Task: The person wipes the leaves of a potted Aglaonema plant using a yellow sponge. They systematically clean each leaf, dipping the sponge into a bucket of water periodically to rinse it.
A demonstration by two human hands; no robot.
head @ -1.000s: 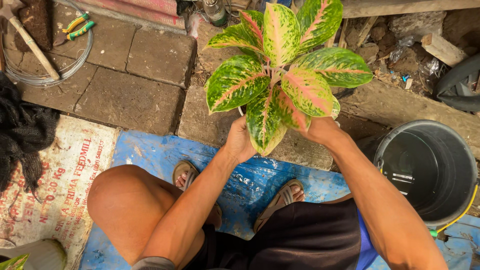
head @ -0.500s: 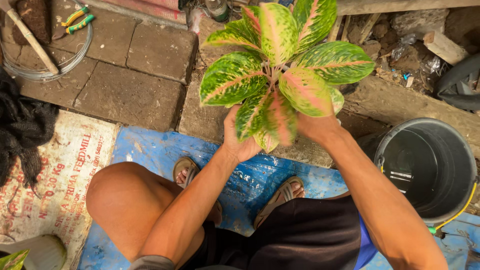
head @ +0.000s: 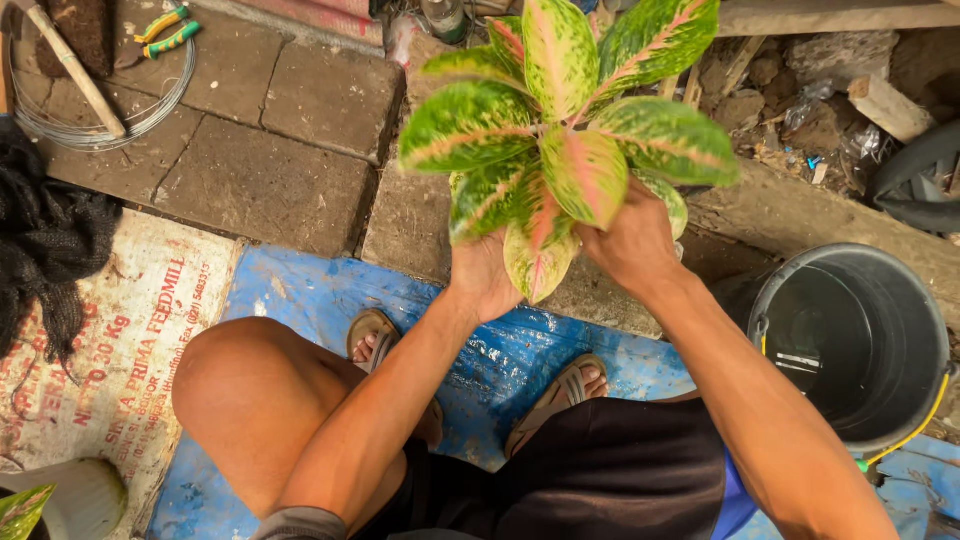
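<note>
Green-and-pink plant [head: 565, 150]: I see it held up over the paving stones [head: 260, 150], in front of my knees, leaves fanned towards the camera.
Left hand [head: 485, 275]: my fingers are wrapped round the base of the stems, under the lowest leaf.
Right hand [head: 630, 240]: closed on the same base from the other side; fingertips hidden by leaves.
Step, as I judge it: holding the bare plant up for handling; the roots are not in view.
Next move calls for: a steady two-handed hold, keeping the leaves from creasing.
Nearby: grey bucket [head: 855, 340] to my right, blue tarp [head: 300, 300] underfoot, printed sack [head: 100, 340] to my left.
</note>
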